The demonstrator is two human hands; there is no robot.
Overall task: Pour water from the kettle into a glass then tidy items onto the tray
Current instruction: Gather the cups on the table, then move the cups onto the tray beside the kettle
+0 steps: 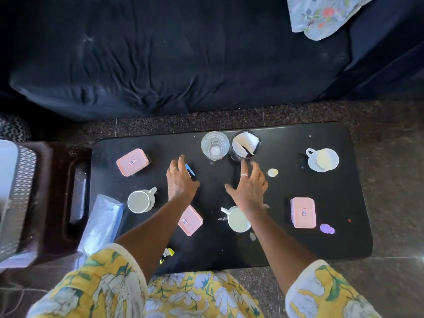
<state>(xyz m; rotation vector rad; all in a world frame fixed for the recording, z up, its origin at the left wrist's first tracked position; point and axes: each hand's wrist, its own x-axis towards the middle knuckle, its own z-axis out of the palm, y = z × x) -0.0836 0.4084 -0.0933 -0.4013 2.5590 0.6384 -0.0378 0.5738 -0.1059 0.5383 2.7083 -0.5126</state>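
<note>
A clear empty glass (215, 145) stands at the far middle of the black table (298, 138). Right beside it is a dark round container (245, 145) with white paper inside. My left hand (180, 180) hovers palm down just left of the glass, its fingers apart over a small blue object (190, 170). My right hand (249, 187) is spread open, its fingertips close to the dark container's base and holding nothing. I cannot make out a kettle or a tray.
Three pink lidded boxes (132, 162) (190, 220) (303, 212), a white mug (141, 200), a white cup (238, 220) and a cup on a saucer (323, 159) are scattered on the table. A plastic bag (101, 223) and brown stool (68, 191) sit left. A dark sofa (172, 60) lies beyond.
</note>
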